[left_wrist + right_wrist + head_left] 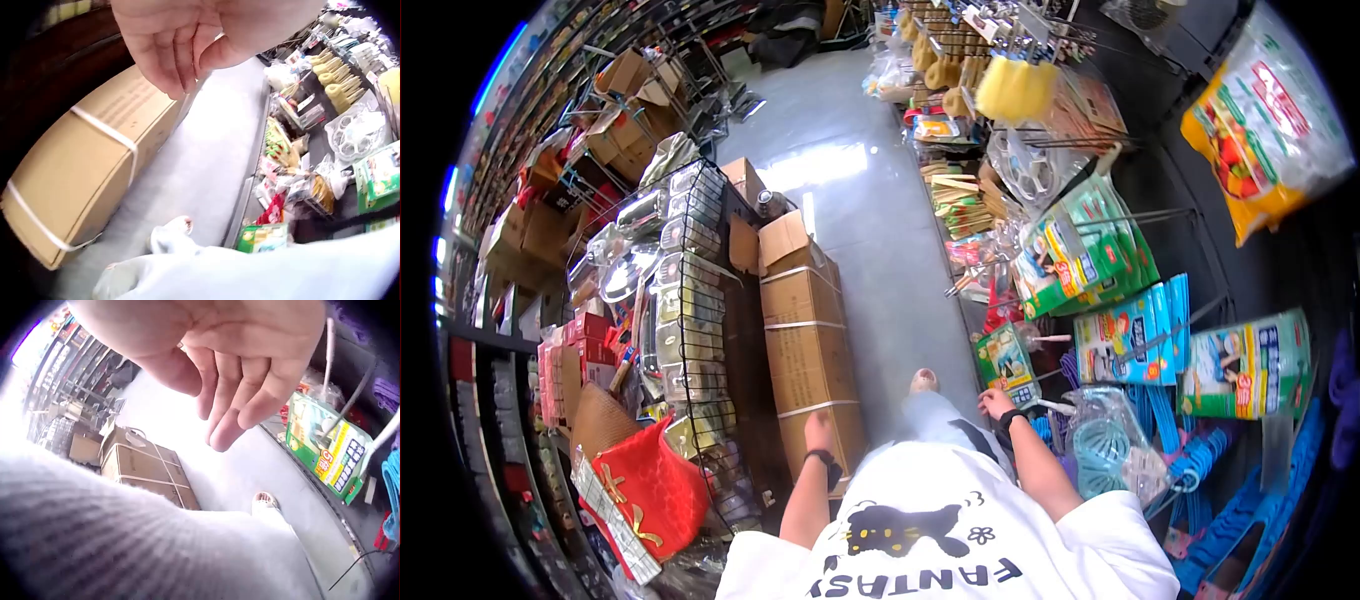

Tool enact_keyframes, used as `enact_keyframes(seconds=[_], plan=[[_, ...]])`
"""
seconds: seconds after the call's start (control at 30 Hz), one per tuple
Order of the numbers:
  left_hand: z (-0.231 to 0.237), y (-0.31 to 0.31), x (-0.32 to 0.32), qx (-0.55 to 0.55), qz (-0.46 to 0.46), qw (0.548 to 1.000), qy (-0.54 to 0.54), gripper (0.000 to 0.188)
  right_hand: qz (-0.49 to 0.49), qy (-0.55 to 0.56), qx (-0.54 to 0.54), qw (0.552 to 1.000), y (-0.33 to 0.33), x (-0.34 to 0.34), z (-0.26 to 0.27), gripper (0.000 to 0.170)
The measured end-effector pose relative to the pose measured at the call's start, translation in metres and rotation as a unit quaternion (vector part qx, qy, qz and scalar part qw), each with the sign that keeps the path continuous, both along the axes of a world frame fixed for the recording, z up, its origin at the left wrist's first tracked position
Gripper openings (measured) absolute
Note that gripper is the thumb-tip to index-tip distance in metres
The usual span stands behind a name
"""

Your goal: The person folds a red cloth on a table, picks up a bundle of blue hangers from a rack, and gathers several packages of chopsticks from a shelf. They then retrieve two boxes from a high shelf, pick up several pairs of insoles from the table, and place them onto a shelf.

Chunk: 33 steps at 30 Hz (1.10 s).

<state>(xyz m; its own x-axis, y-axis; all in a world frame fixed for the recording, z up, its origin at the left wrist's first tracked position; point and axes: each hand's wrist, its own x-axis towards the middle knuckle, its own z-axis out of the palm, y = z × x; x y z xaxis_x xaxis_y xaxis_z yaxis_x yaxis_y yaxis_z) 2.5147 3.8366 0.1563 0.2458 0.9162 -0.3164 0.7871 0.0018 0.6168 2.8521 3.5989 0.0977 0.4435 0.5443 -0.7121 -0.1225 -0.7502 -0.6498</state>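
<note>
The left hand (820,432) hangs in front of the tall strapped carton (805,330); in the left wrist view the same hand (187,37) has loosely bent fingers and holds nothing. On the other side, the right hand (997,403) is close to a green packet (1007,362) on the right-hand rack. Seen from the right wrist, that hand (231,369) hangs relaxed and empty, with the green packet (328,447) beyond it. Whether the hand touches the packet cannot be told from the head view, but a gap shows between them in the right wrist view.
A grey aisle floor (890,250) runs ahead between shelves. At left stand a wire rack (685,330) of packaged goods and a red bag (655,490). Hanging at right are green packs (1245,365), blue packs (1130,335) and blue hangers (1240,520).
</note>
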Motion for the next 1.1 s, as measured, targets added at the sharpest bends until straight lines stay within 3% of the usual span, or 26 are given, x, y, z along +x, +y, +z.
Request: enact_keyframes(seconds=[0.23,0.47,0.53,0.67,0.8,0.9,0.93,1.03,1.1], plan=[[0.01,0.068,0.128,0.023,-0.047,0.993,-0.109,0.016,0.091,-0.059,-0.007,0.994,0.059,0.048,0.017,0.019],[-0.034,0.077,0.146,0.001,-0.099,0.988,-0.115,0.016,0.02,-0.019,-0.003,1.0,0.059,0.067,0.016,0.02],[-0.041,0.1,0.144,-0.027,-0.054,0.992,-0.109,0.016,-0.018,-0.012,-0.02,1.0,0.051,0.068,0.01,0.021],[-0.043,0.144,0.135,-0.054,-0.07,0.996,-0.002,0.017,-0.07,-0.011,-0.057,0.996,0.034,0.06,0.006,0.021],[-0.053,0.189,0.149,-0.049,-0.074,0.996,0.0,0.017,-0.123,0.013,-0.113,0.986,0.041,0.051,0.011,0.022],[-0.055,0.237,0.173,-0.039,-0.118,0.992,0.001,0.017,-0.158,0.032,-0.144,0.976,0.078,0.056,0.025,0.02],[-0.036,0.256,0.189,-0.057,-0.137,0.989,0.003,0.018,-0.179,0.041,-0.151,0.971,0.093,0.057,0.031,0.019],[-0.039,0.324,0.219,-0.045,-0.165,0.985,-0.025,0.019,-0.089,-0.093,-0.072,0.989,0.108,0.078,-0.054,0.018],[-0.037,0.367,0.24,-0.003,-0.146,0.988,-0.047,0.02,-0.018,-0.091,-0.134,0.987,0.176,0.117,-0.03,0.017]])
